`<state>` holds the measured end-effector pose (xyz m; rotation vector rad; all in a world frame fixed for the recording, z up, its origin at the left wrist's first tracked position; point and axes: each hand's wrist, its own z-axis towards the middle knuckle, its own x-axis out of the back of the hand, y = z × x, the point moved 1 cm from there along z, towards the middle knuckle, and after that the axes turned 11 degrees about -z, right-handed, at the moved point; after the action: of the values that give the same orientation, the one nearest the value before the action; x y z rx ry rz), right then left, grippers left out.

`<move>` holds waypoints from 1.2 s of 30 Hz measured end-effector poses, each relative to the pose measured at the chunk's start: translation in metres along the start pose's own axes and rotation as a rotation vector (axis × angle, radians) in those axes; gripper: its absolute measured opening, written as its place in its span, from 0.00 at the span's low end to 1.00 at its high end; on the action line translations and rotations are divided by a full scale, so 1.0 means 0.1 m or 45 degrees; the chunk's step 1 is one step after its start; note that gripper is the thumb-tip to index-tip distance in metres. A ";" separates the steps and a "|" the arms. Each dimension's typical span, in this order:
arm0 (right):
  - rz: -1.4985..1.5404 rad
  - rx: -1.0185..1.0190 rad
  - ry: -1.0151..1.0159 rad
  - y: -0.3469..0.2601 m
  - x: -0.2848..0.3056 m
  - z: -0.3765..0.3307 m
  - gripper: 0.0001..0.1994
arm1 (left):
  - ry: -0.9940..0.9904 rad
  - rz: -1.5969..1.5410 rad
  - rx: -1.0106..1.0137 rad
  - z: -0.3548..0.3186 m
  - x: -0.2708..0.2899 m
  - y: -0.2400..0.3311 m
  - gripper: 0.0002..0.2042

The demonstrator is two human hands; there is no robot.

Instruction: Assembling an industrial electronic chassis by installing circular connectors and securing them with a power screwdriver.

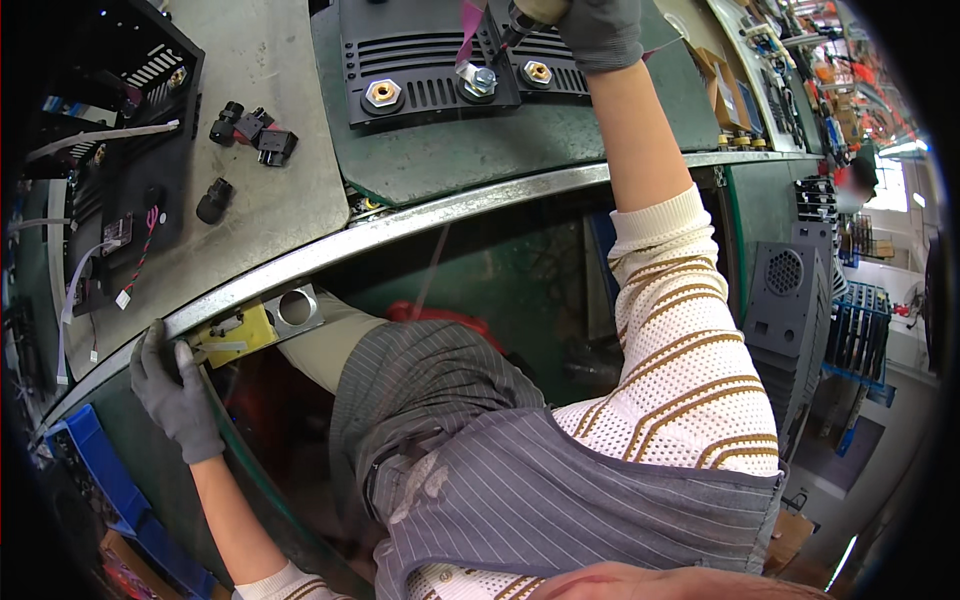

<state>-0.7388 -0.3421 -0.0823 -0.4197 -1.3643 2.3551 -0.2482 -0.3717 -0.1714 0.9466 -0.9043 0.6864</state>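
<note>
The black slotted panel (pixel 430 72) lies on the green work surface (pixel 480 152), beyond a bright metal rail (pixel 470 205), and the gloved right hand (pixel 605 35) is over it at the upper border, where the view is cut, so I cannot tell what it grips. The gloved left hand (pixel 178 395) is loosely opened at the rail, with small black connectors (pixel 277 147) on the grey board (pixel 265 215) ahead. At the room's right side stand a grey cabinet (pixel 778 320) and a blue rack (pixel 858 325).
</note>
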 end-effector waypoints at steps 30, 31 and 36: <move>0.517 -0.411 -0.560 -0.01 -2.21 -1.72 0.15 | 0.093 -0.062 0.055 -0.03 -0.01 -0.10 0.17; 0.470 -0.378 -0.572 0.06 -2.27 -1.76 0.14 | 0.088 -0.067 0.040 -0.03 -0.01 -0.10 0.17; 0.148 -0.149 -0.554 0.26 -2.31 -1.87 0.16 | 0.056 -0.154 0.073 0.01 -0.02 -0.06 0.18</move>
<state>-0.4578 -0.3206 -0.1799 -0.0118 -1.7146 2.5708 -0.2445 -0.3755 -0.1747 1.0252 -0.7858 0.6299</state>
